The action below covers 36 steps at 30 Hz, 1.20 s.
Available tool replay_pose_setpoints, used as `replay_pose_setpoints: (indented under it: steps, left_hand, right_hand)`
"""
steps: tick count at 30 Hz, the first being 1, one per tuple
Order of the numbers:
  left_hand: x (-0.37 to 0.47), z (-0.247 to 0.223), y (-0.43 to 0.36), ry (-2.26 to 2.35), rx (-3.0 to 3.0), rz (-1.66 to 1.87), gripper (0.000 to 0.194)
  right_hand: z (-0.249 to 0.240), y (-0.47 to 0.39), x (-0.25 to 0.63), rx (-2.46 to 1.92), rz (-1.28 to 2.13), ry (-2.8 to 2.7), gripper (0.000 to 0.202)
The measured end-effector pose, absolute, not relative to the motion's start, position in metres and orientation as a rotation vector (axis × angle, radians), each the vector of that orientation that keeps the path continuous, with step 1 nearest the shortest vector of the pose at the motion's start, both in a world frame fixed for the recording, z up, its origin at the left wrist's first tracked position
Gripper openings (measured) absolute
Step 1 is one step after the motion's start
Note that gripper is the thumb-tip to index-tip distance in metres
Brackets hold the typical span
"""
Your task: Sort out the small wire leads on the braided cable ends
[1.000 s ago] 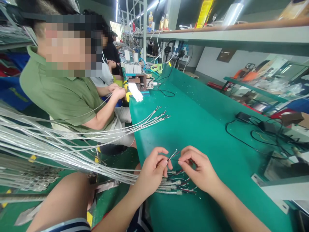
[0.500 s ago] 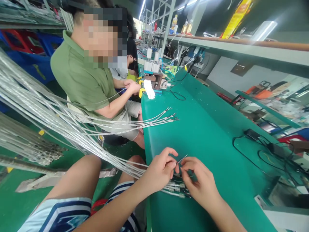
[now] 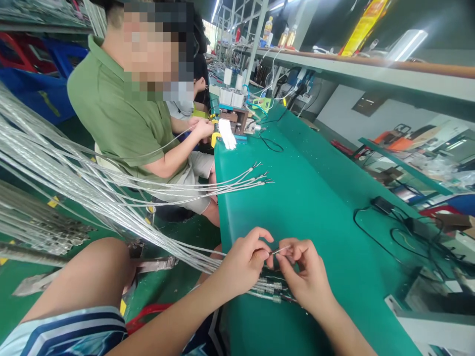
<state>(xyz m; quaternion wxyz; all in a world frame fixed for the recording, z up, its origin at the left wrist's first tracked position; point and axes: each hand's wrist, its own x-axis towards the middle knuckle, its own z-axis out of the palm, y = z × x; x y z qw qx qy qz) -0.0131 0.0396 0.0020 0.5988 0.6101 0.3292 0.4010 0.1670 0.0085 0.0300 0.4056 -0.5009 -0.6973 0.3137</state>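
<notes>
My left hand (image 3: 249, 258) is closed in a pinch on a thin cable end, whose fine wires (image 3: 279, 250) stick out to the right past the fingertips. My right hand (image 3: 306, 269) meets it from the right, thumb and fingers pinched at the wire tips. Below both hands, several cable ends with braided silvery collars (image 3: 272, 287) lie on the green table mat (image 3: 326, 222). Their dark wire tips run partly beneath my right hand. A long bundle of clear-sheathed silvery cables (image 3: 148, 230) comes in from the left under my left forearm.
More stripped cable ends (image 3: 260, 182) lie farther up the mat. Beyond them, a co-worker in a green shirt (image 3: 122, 113) handles a cable beside a clamped machine (image 3: 232, 106) with a white glove (image 3: 226, 133). Black adapters with cords (image 3: 413, 227) are at right, under a long shelf (image 3: 352, 74).
My right hand's fingers have closed in on the wire tips, and the wires now point more level to the right. The view has shifted slightly; my knee has swung left.
</notes>
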Motion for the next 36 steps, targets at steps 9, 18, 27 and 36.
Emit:
replay_pose_setpoints:
  steps: [9,18,27,36]
  left_hand:
    - [-0.012,0.001,0.039,0.722,1.391,1.006,0.014]
    - [-0.009,-0.008,0.042,0.787,1.251,1.059,0.019]
    - [-0.009,-0.007,0.038,0.853,1.227,1.164,0.021]
    - [-0.013,0.001,0.037,0.812,1.273,1.131,0.026]
  right_hand:
    - [0.051,0.013,0.188,-1.249,0.796,-1.725,0.032]
    - [0.083,0.020,0.200,-1.363,0.649,-1.428,0.019]
    - [0.069,-0.006,0.142,-1.427,1.228,-1.039,0.035]
    - [0.041,0.004,0.130,-1.441,1.245,-1.067,0.030]
